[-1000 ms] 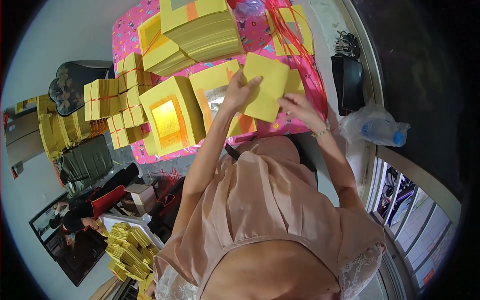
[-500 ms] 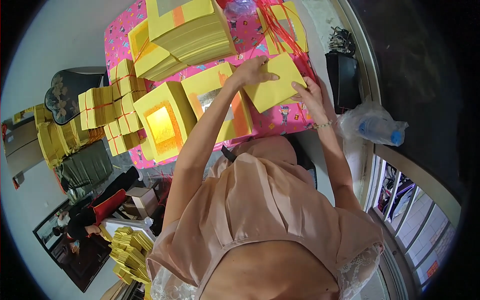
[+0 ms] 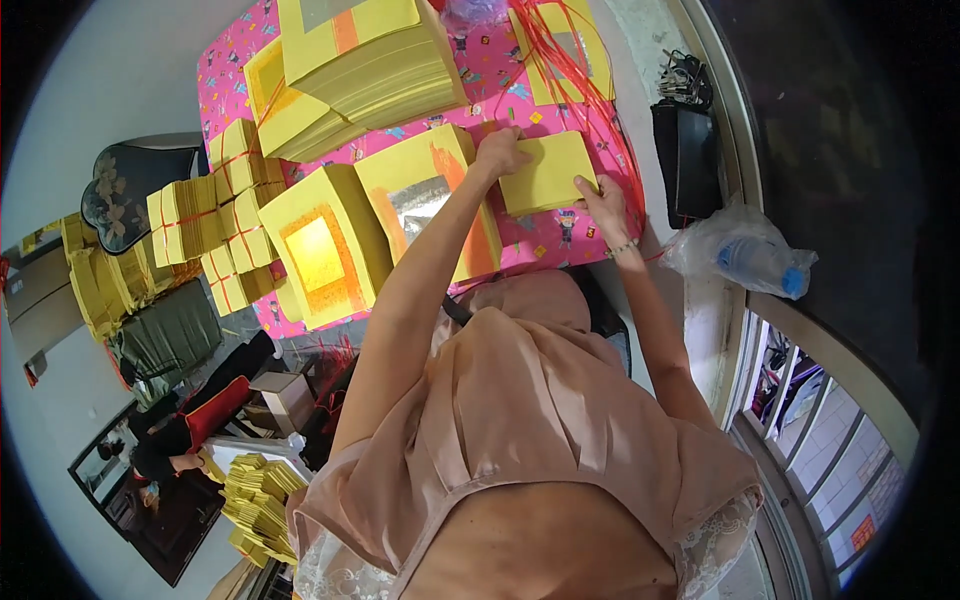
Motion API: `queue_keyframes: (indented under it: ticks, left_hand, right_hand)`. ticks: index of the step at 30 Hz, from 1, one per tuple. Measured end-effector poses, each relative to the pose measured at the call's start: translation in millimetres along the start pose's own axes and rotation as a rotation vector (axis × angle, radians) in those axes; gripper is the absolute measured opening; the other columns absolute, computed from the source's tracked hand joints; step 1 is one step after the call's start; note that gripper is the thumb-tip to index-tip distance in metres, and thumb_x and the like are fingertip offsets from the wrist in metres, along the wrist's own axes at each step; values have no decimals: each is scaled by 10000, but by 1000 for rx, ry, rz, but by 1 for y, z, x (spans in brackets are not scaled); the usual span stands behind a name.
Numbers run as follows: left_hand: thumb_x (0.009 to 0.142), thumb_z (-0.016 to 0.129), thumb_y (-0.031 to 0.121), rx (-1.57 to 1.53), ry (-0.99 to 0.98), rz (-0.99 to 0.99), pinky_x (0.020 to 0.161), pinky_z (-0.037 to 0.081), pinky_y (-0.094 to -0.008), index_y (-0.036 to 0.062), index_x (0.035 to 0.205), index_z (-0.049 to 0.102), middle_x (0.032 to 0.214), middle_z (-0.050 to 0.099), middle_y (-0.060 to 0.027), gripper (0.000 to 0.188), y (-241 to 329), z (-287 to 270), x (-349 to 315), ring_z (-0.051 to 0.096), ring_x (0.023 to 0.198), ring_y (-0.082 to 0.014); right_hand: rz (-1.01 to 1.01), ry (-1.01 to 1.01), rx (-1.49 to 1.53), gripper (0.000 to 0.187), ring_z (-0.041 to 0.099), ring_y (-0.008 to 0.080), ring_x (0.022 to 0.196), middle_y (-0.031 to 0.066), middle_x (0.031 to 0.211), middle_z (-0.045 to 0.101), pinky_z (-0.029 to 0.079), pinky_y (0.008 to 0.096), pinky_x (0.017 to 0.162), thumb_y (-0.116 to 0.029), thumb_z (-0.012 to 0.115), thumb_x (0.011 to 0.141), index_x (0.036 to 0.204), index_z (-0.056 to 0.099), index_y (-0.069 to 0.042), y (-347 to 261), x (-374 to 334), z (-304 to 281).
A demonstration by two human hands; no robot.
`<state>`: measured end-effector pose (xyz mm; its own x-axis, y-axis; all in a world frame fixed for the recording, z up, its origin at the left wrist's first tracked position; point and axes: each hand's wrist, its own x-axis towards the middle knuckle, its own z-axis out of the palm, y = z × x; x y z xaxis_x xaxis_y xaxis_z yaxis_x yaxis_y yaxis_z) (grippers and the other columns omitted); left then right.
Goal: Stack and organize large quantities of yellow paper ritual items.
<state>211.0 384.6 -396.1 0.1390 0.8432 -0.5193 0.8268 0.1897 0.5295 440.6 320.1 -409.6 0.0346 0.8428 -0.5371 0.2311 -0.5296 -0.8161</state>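
- The left hand [image 3: 500, 152] gripped the left edge of a small stack of yellow paper sheets [image 3: 549, 172], fingers curled over its upper left corner.
- The right hand [image 3: 603, 203] pressed against the stack's lower right corner, fingers spread along the edge; a thin bracelet [image 3: 622, 248] sat on that wrist.
- The small stack lay flat on the bench [image 3: 480, 75], which was covered by a pink patterned cloth, toward 1 o'clock from the picture's centre.
- Just at 9 o'clock from the small stack lay a thick yellow stack with a silver foil square and orange bands [image 3: 425, 200], touching or nearly touching the left forearm.
- Further toward 9 o'clock sat another thick stack with a gold square framed in orange [image 3: 318, 248].
- At 11 o'clock from the hands rose a tall pile of yellow sheets [image 3: 365, 55], tilted, with a second pile [image 3: 285, 105] beside it.
- Red strings [image 3: 575, 70] trailed across the cloth at 12 o'clock from the small stack, crossing over more yellow sheets [image 3: 560, 40].
- Tied yellow bundles [image 3: 200, 225] stood at the bench's 9 o'clock edge.
- At 3 o'clock, well apart from the hands, a clear plastic bag holding a bottle with a blue cap [image 3: 745, 255] rested near a black pouch [image 3: 685, 160].
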Motion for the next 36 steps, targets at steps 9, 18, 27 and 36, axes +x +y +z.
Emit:
queue_keyframes:
  ticks: [9,18,27,36]
  left_hand:
    - [711,782,264,-12,136,-28,859,523,-430,81,1072,647,1014,692,-143,427,3,16,-1,662,983,-317]
    - [719,779,252,29,184,-14,864,518,-431,89,1091,648,1028,688,-151,428,0,24,5,660,979,-329]
    - [702,762,293,-141,141,-65,920,495,-399,80,1157,627,1084,669,-153,520,-8,28,7,622,1071,-307]
    - [562,709,780,51,-116,-115,1091,307,-526,83,1397,443,1363,455,-255,1120,19,18,3,404,1320,-372]
  right_hand:
    - [-27,50,-166,404,673,193,584,105,750,654,488,331,507,-362,700,867,926,597,25,4,4,1]
    - [-481,309,-778,506,547,421,1012,244,1021,560,442,501,848,-405,629,891,1151,525,17,-19,-17,5]
    - [-456,148,-599,744,519,442,1058,282,1152,506,440,495,891,-423,754,789,1306,429,3,-6,-38,-6]
    - [-345,129,-546,658,523,441,1015,242,1075,499,446,524,814,-389,763,780,1193,437,8,31,-30,-1]
